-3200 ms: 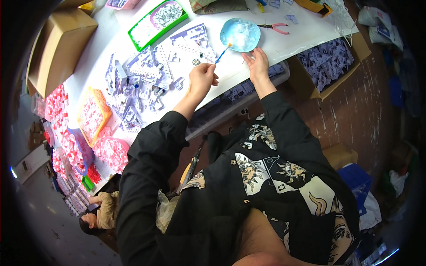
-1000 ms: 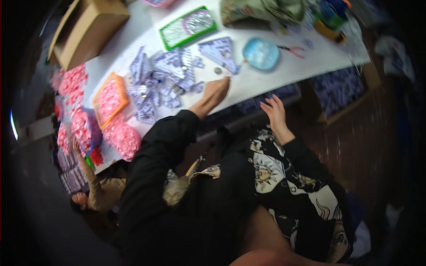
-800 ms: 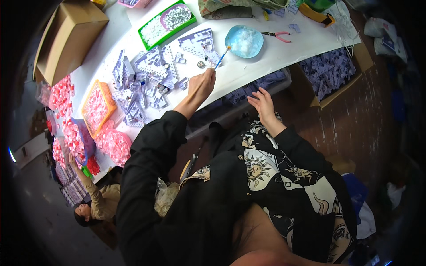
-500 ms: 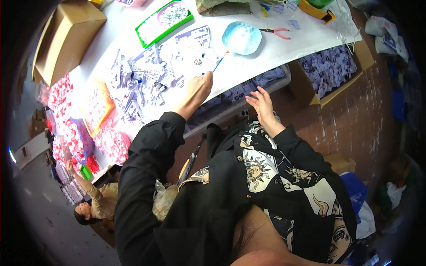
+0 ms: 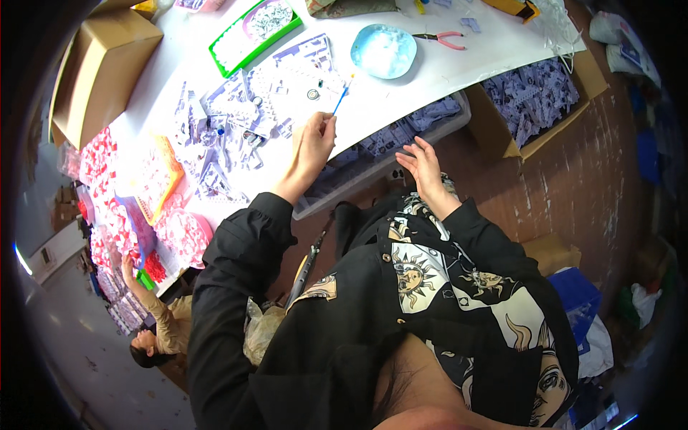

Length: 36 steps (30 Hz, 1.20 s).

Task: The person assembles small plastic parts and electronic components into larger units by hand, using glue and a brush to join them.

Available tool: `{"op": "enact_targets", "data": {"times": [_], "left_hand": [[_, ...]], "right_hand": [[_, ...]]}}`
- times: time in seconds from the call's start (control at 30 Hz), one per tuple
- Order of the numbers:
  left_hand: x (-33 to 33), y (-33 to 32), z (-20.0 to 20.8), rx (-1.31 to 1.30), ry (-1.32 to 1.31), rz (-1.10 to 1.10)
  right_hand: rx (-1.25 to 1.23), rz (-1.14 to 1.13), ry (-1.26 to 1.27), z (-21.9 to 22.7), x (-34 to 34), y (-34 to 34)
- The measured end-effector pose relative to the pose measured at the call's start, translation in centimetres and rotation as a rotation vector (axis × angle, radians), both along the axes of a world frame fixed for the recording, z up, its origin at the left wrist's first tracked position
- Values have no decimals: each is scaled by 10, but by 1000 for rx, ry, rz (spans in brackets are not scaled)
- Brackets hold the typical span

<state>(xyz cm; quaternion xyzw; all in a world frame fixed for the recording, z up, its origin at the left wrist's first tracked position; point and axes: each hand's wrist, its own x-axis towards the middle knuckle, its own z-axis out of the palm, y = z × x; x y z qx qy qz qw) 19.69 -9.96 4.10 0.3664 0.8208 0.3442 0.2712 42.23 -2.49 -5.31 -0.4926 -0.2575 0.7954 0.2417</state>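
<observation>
My left hand (image 5: 313, 147) is closed round a thin blue brush (image 5: 341, 99), above the table's near edge. The brush slants up to the right, its yellowish tip just below and left of a light blue bowl (image 5: 383, 51) with whitish contents. Left of the brush lies a small round piece (image 5: 313, 94), beside a spread heap of pale purple and white flat pieces (image 5: 226, 132). My right hand (image 5: 424, 168) hangs in front of the table with fingers apart and nothing in it, nearest a long clear bin (image 5: 464, 115) of similar pieces.
Pliers (image 5: 448, 41) with pink handles lie right of the bowl. A green tray (image 5: 233, 64) is at the back. Cardboard boxes (image 5: 118, 68) (image 5: 595, 75) stand left and right. Red-and-white pieces (image 5: 183, 233) fill baskets at left, near another person (image 5: 161, 333).
My left hand has turned more upright, and the brush tip has drawn slightly left, away from the bowl. The whole view has shifted a little. My right hand stays nearly still.
</observation>
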Motion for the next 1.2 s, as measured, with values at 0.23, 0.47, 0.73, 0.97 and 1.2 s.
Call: {"op": "enact_targets", "data": {"times": [0.23, 0.47, 0.73, 0.97, 1.2], "left_hand": [[5, 4, -13, -41, -45, 6], [15, 16, 18, -105, -279, 85], [31, 24, 30, 5, -355, 38], [8, 32, -24, 66, 211, -129], [7, 4, -32, 34, 205, -122]], "right_hand": [[5, 15, 9, 0, -5, -1], [-17, 2, 3, -1, -1, -2], [21, -1, -4, -2, 1, 0], [-30, 22, 59, -1, -8, -5], [-38, -11, 306, 15, -51, 27]]}}
